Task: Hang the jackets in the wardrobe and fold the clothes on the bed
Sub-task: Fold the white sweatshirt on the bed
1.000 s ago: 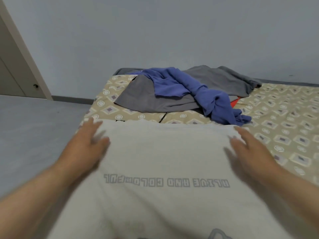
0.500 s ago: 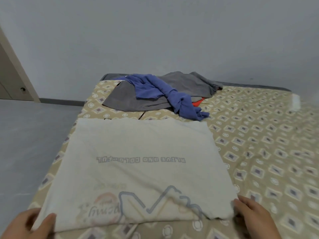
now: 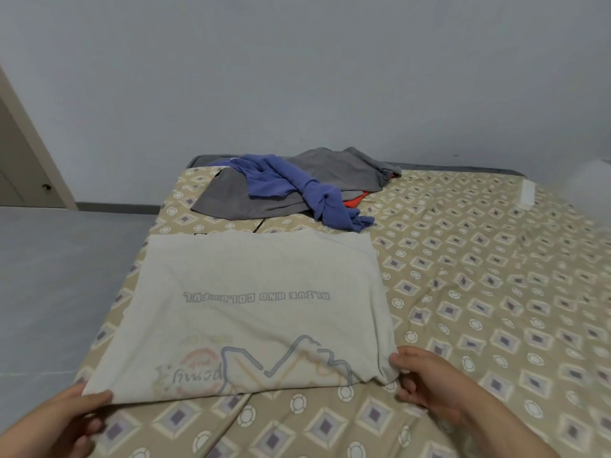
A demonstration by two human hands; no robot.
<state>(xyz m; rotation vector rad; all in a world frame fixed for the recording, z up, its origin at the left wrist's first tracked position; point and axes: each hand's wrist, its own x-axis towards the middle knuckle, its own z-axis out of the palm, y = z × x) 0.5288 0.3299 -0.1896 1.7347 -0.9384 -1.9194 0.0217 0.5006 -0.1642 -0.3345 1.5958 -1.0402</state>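
your left hand [image 3: 62, 421] pinches the near left corner of the white shirt [image 3: 258, 309], thumb on top. your right hand [image 3: 429, 381] pinches the near right corner with curled fingers. the shirt lies flat on the bed [image 3: 496, 292], close to you. a blue top [image 3: 297, 190] and a grey top [image 3: 231, 201] lie in a heap farther back.

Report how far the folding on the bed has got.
Done: no finished folded pile shows. In hand: the white T-shirt lies flat; the left hand and right hand pinch its near corners. Left: the blue garment, grey garment and orange cloth, heaped behind it.
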